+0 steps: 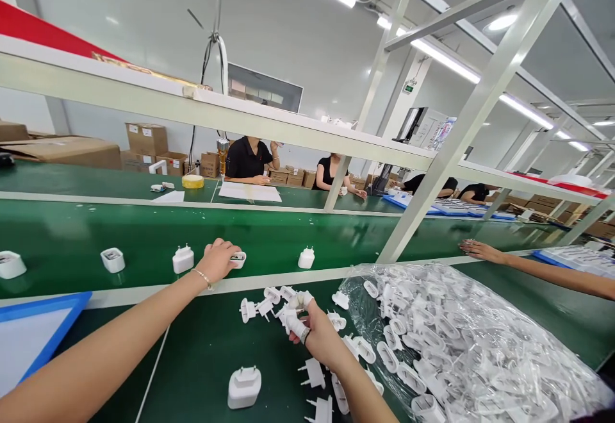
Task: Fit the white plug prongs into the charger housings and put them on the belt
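Observation:
On the green belt, my left hand (220, 260) is closed around a white charger housing (239, 259), whose open end shows. My right hand (314, 330), with white wraps on its fingers, is pinched at a white two-pin plug cover (289, 319) over a loose group of such covers. Its fingers partly hide that piece. More plug covers (314, 373) lie scattered beside and below my right wrist. A charger with its pins up (245, 388) stands on the near table between my forearms.
Several chargers stand along the belt (269, 234), one with pins up (306, 257). A clear plastic bag (461, 340) of plug covers spreads at right. A blue-edged tray (57, 327) lies at left. A co-worker's hand (483, 251) reaches over the belt. A slanted metal post (423, 199) rises behind the bag.

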